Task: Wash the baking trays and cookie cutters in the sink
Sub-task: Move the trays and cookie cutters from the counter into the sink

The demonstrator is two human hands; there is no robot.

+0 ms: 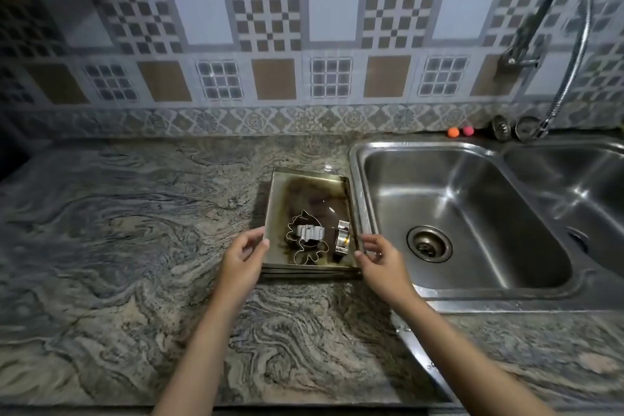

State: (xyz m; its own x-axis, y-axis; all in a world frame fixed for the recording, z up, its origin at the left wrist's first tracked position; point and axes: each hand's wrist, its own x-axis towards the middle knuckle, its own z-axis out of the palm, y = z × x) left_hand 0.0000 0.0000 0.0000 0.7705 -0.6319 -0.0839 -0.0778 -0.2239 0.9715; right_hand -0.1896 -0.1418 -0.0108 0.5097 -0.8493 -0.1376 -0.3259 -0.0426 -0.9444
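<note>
A stained metal baking tray (pixel 304 186) lies on the granite counter, just left of the sink (pixel 472 213). More trays seem stacked under it at its near edge. Inside it lie several metal cookie cutters: a large animal-shaped outline (pixel 305 240), a small wavy one (pixel 310 232) on top of it, and a rounded one (pixel 343 236) at the right. My left hand (pixel 243 260) grips the tray's left near rim, thumb over the edge. My right hand (pixel 378 260) grips the right near rim. The sink basin is dry and holds nothing.
A flexible-neck tap (pixel 570 44) arches over the sink from the tiled wall. Two small balls, orange (pixel 453 132) and pink (pixel 468 131), and two metal strainers (pixel 501 127) sit behind the sink. A second basin (pixel 580 179) lies at far right.
</note>
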